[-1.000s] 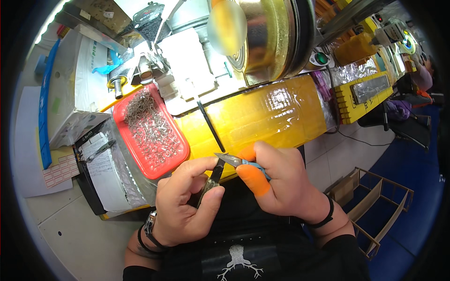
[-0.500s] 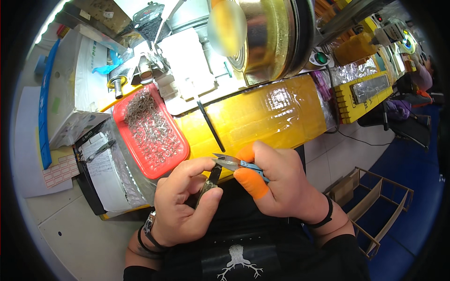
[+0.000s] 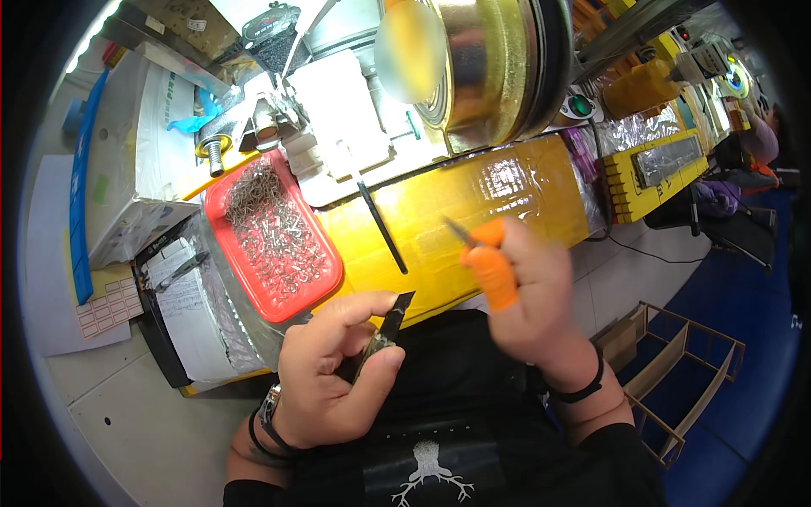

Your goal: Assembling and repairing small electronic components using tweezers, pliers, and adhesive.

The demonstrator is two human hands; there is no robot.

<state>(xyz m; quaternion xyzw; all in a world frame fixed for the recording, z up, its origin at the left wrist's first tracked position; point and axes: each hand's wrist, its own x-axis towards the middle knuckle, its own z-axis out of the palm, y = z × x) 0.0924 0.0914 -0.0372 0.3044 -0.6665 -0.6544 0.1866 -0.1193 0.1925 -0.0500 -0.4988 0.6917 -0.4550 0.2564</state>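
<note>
My left hand (image 3: pixel 325 376) is closed on a short black strip (image 3: pixel 399 311), gripped between thumb and forefinger. A small, dull metal-looking piece sits at the strip's lower end, partly covered by the fingers. My right hand (image 3: pixel 545 313), blurred by motion, wears orange finger covers on thumb and forefinger. It grips snips (image 3: pixel 457 229), whose blades point up and left above the yellow surface, apart from the strip. Their handles are hidden in the fist. Beyond my left hand, a second black strip (image 3: pixel 384 232) runs out of the white machine onto the yellow surface.
To the left, a red tray (image 3: pixel 335 269) holds many small metal pieces. Behind the yellow worktop (image 3: pixel 507 224) stand the white machine (image 3: pixel 338 110) and a large golden reel (image 3: pixel 481 76). A yellow rack (image 3: pixel 621 198) is at right, a frame box (image 3: pixel 684 384) on the floor.
My right hand has drawn the snips up and right, away from the strip. The left hand stays nearly in place, the strip's upper end now tilted slightly right.
</note>
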